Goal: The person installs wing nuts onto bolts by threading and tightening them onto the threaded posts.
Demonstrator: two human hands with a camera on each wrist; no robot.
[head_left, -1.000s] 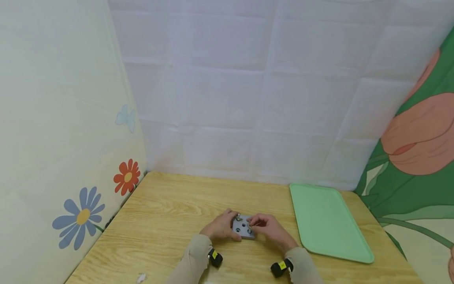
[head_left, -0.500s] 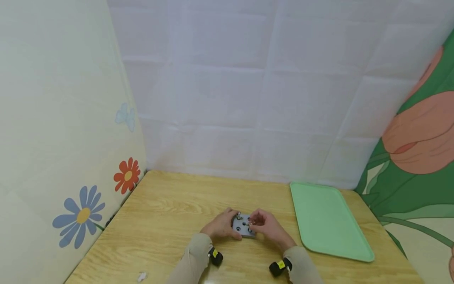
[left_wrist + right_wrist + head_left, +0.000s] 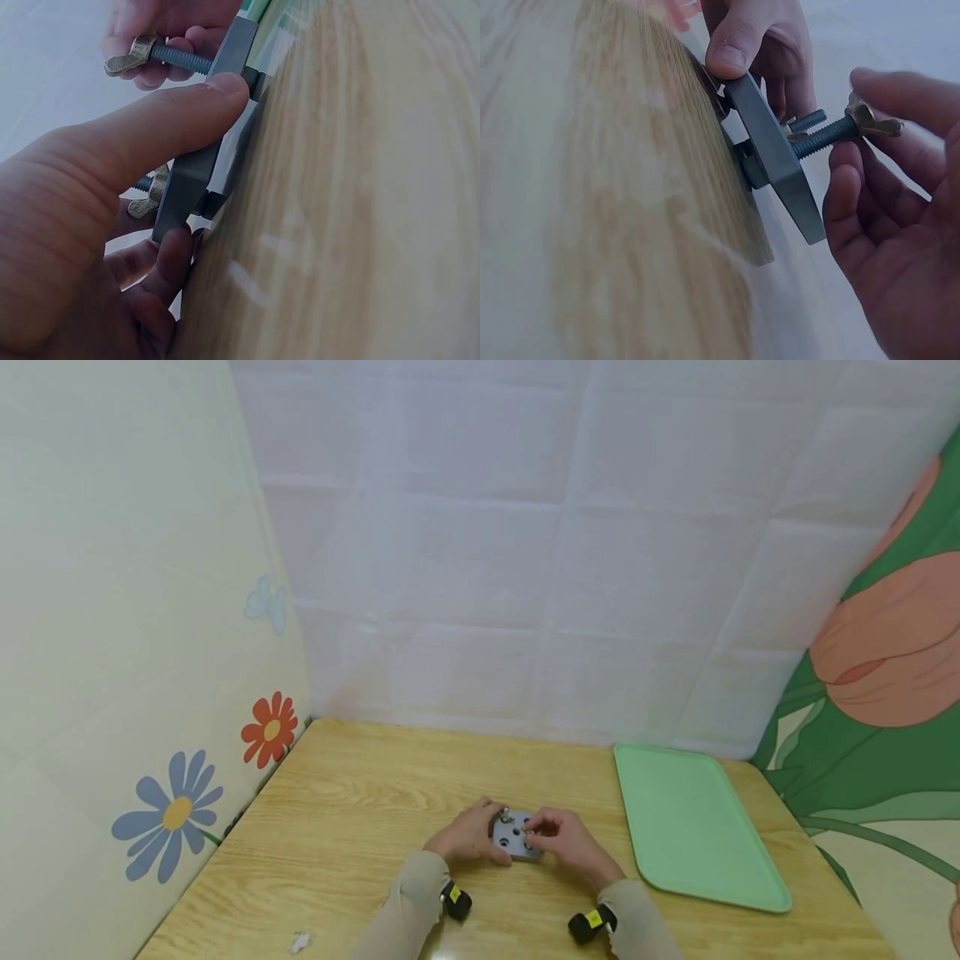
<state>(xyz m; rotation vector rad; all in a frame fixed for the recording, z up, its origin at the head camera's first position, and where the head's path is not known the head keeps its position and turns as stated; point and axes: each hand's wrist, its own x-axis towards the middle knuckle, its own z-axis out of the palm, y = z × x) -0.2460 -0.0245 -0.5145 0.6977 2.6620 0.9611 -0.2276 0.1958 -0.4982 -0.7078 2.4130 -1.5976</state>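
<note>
A grey metal plate with round holes sits low over the wooden table, in the lower middle of the head view. My left hand grips its left side, thumb on the near edge and fingers on the far side. Two threaded bolts pass through the plate, their heads showing underneath. On the right bolt, a brass-coloured wing nut sits near the free end. My right hand has its fingers and thumb curled round that wing nut. Another wing nut sits lower on the other bolt, beside my left fingers.
A light green tray lies on the right part of the wooden table. A small whitish scrap is near the front left. White cloth hangs behind, with flower-printed cloths at both sides.
My right fingers spread a little off the wing nut half a second ago and have come together round it again. My left hand and the plate have stayed in place.
</note>
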